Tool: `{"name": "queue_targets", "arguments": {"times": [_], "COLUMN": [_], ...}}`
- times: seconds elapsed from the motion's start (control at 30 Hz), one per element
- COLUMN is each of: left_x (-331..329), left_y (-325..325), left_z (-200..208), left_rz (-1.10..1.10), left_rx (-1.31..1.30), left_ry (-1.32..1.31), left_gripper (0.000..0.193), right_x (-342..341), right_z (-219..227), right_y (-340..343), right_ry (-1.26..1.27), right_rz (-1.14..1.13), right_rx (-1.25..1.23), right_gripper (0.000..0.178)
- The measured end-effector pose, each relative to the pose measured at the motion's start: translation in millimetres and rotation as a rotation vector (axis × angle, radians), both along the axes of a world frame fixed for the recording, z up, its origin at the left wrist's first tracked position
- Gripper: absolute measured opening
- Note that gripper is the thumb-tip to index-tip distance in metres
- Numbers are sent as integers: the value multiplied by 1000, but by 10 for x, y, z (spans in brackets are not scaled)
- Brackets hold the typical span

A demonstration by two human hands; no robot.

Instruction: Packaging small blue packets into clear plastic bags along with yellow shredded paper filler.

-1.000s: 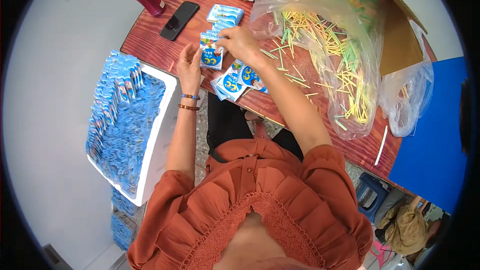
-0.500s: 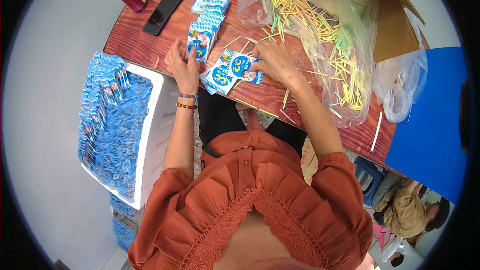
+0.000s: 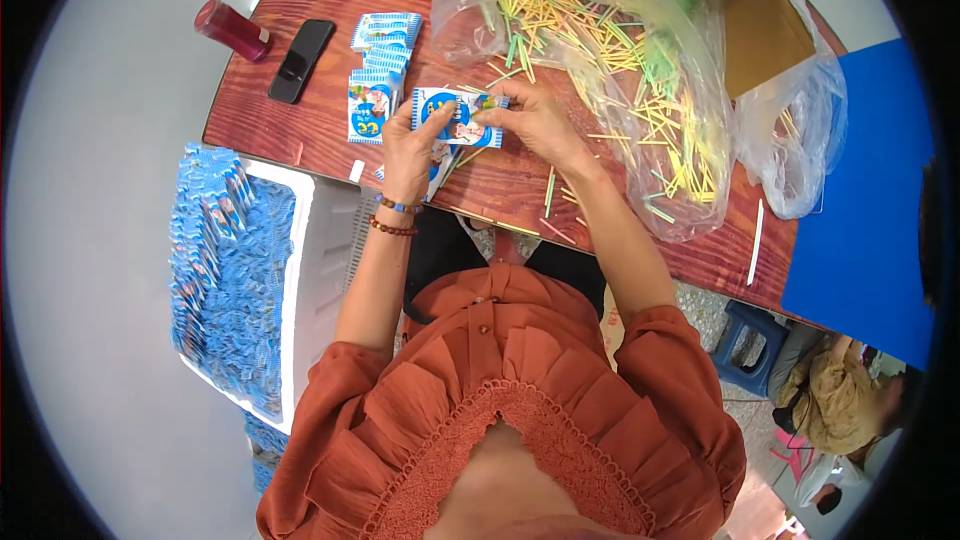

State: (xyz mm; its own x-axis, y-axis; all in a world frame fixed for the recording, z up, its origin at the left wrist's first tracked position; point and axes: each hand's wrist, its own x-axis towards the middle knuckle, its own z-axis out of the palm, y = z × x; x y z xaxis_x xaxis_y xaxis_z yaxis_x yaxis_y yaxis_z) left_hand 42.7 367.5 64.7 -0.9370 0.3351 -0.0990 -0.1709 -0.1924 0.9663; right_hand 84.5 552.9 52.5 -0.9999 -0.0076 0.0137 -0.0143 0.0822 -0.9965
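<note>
A small blue-and-white printed packet (image 3: pixel 428 103) is held up over the near edge of the table. My left hand (image 3: pixel 408 155) is closed on its left side, thumb across the front. At its right end my right hand (image 3: pixel 545 130) pinches it between thumb and fingers. Below it, partly covered by my left hand, another such packet (image 3: pixel 439 170) lies on the wood. Beyond my left hand stretches an overlapping row of similar packets (image 3: pixel 385 32). Thin yellow, green and pink sticks (image 3: pixel 549 192) are scattered near my right hand.
The red-brown table (image 3: pixel 330 115) bears a black phone (image 3: pixel 301 60), a red jar (image 3: pixel 235 30), and a clear plastic bag (image 3: pixel 600 90) spilling coloured sticks beside a cardboard box (image 3: pixel 770 35). At left, a white foam box (image 3: pixel 292 285) is heaped with blue packets. A blue stool (image 3: pixel 750 345) stands right.
Both hands have lifted a packet off the table. My left hand has moved right from the packet row and now grips it too. The whole view has shifted slightly.
</note>
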Motion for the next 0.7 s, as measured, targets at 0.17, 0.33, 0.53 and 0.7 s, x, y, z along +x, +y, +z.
{"name": "queue_targets", "arguments": {"times": [0.17, 0.33, 0.53, 0.7], "left_x": [108, 139, 112, 132], "left_y": [125, 228, 237, 280], "left_z": [-28, -197, -210, -216], "left_rz": [-25, -5, -51, -75], "left_rx": [226, 243, 315, 320], "left_ry": [-198, -219, -322, -359], "left_gripper": [12, 13, 17, 18], "right_x": [124, 191, 333, 387], "right_z": [-61, -84, -16, 145], "right_y": [29, 100, 311, 342], "right_ry": [-21, -43, 281, 510], "right_rz": [-99, -162, -230, -128], "right_rx": [-243, -200, -214, 358], "right_gripper": [14, 13, 15, 21]}}
